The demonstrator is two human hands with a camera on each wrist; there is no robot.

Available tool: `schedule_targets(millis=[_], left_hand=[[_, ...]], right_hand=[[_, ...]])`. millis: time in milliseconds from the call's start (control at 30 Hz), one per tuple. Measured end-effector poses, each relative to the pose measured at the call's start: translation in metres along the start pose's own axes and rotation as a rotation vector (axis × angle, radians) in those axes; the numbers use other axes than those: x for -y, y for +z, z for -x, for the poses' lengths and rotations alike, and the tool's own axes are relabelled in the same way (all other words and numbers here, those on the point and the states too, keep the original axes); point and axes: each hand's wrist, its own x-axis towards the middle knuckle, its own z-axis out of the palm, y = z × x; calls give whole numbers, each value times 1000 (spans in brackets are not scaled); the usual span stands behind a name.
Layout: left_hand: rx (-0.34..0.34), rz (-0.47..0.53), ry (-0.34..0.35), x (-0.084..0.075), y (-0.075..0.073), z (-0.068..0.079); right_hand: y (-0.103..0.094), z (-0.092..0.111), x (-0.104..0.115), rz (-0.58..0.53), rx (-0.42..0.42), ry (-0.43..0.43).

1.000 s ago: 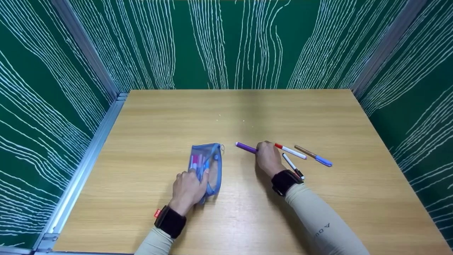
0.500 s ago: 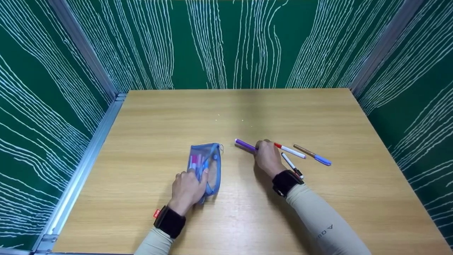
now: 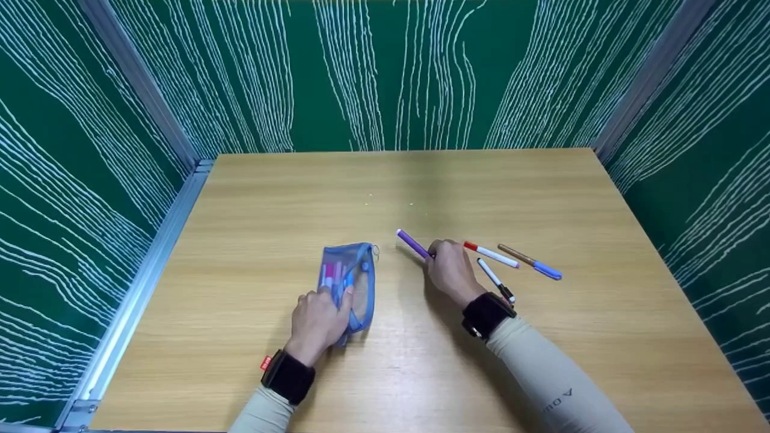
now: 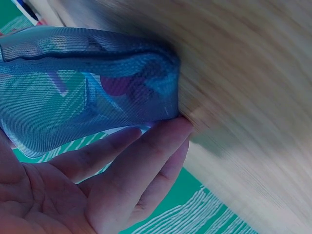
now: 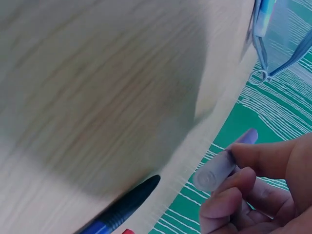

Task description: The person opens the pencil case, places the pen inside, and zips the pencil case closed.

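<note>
My left hand (image 3: 319, 319) grips the near side of a blue mesh pencil case (image 3: 363, 300), thumb on the side toward the middle of the table. Several markers show through its mesh, and its zip opening faces right. In the left wrist view, my fingertips lie along the lower edge of the pencil case (image 4: 53, 114). My right hand (image 3: 451, 273) pinches a purple marker (image 3: 413, 243) between thumb and fingers, its far end pointing up and left. The right wrist view shows the pale end of this marker (image 5: 214, 171) sticking out past the fingers.
Right of my right hand lie a white marker with a red cap (image 3: 493, 255), a white marker with a black cap (image 3: 494, 278) and a brown-and-blue pen (image 3: 544, 270). Green walls with white lines (image 3: 433, 72) enclose the wooden table (image 3: 289, 198).
My right hand has moved slightly left with the purple marker, and the marker's far end has swung upward. My left hand and the pencil case stay in place.
</note>
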Motion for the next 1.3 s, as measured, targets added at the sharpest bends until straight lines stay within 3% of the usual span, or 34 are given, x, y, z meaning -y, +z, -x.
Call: schedule_targets(millis=[233,433,700,1300], left_hand=[[24,13,-9,0,-2,0],[33,16,-20,-1,-3,-1],[23,8,-18,-1,-1,-1],[32,25,-31,-1,-3,-1]], right_hand=[[1,7,6,-89,-19,-28],[4,15,13,-177,56,53],[10,29,29,-433,211,160],[41,46,63,-523,350,196]])
